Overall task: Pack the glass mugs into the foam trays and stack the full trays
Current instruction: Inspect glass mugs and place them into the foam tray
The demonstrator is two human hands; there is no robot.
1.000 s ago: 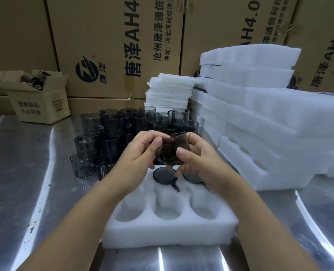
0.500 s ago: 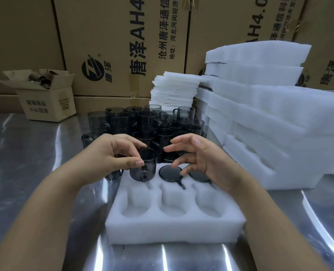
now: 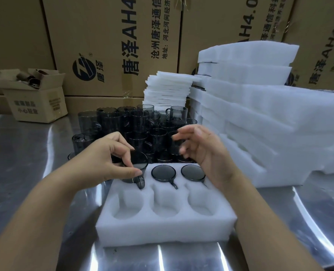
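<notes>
L hand (image 3: 107, 161) lowering smoky grey glass mug (image 3: 136, 167) into white six-pocket foam tray (image 3: 166, 229); R hand (image 3: 205, 153) free.

L thumb & fingers are pinching the mug's rim at the far-left pocket, handle pointing near, rim sitting higher than the 2 seated mugs (image 3: 163, 173) in the far-middle & far-right pockets. R hand is hovering above the tray's far-right corner, fingers loosely spread, holding nothing. Near row of 3 pockets is lying open. Loose dark mugs (image 3: 134, 124) are crowding the steel table (image 3: 25, 153) just beyond; tall white foam stack (image 3: 250, 114) is standing to the right.
</notes>
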